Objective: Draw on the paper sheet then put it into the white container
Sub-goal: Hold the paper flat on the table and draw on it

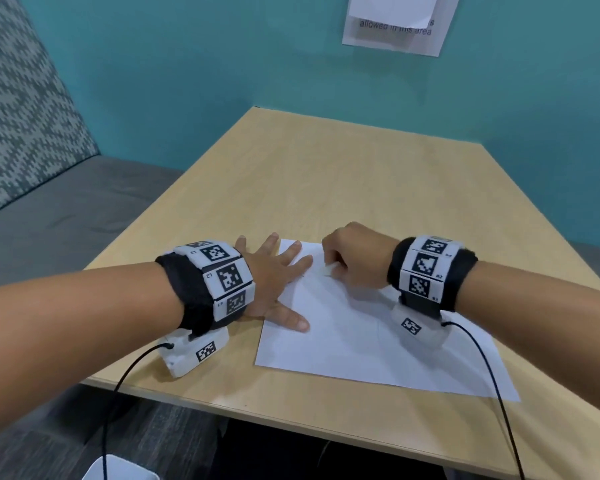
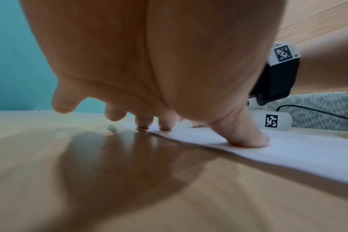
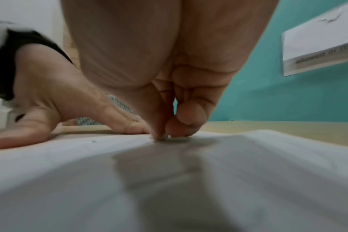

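Note:
A white paper sheet (image 1: 361, 337) lies on the light wooden table (image 1: 326, 174), near its front edge. My left hand (image 1: 274, 277) lies flat with spread fingers; its thumb (image 2: 248, 138) and two fingertips press the sheet's left edge (image 2: 288, 150). My right hand (image 1: 354, 258) is curled at the sheet's top part and pinches a small pale drawing tool (image 1: 327, 270), its tip on the paper (image 3: 169, 180). In the right wrist view the pinched fingertips (image 3: 159, 133) touch the sheet, and the tool itself is hidden. A corner of the white container (image 1: 122, 469) shows below the table, bottom left.
A teal wall (image 1: 187, 64) stands behind the table, with a printed notice (image 1: 395, 29) stuck on it. A grey patterned bench (image 1: 32, 133) runs along the left. Black cables (image 1: 125, 375) hang from both wrist units over the table's front edge.

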